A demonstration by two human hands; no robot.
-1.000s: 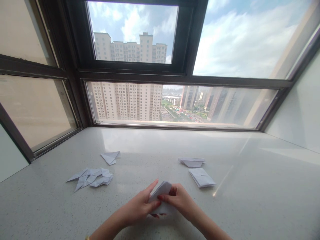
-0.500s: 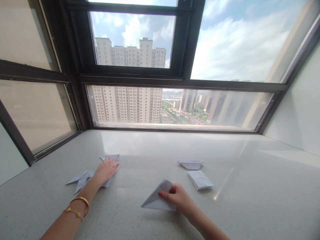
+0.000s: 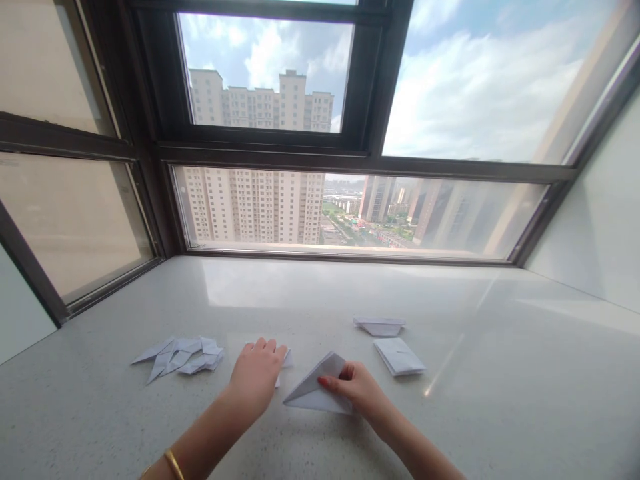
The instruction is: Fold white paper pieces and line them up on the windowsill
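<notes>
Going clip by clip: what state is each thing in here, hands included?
Right hand: closed, thumb and fingers pinching.
Held paper: folded, triangular in outline.
Left hand: back up, fingers partly hidden.
Covered paper: mostly hidden, folding unclear.
Paper pieces: folded, overlapping.
Boat-shaped paper: folded, unheld.
Rectangular paper: folded, unheld.
Gold bracelet: worn.

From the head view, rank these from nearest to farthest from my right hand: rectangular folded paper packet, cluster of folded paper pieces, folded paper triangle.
Measured from the right hand:
1. Folded paper triangle: pinched in that hand.
2. Rectangular folded paper packet: beyond the hand, slightly right.
3. Cluster of folded paper pieces: far left, past the left hand.
</notes>
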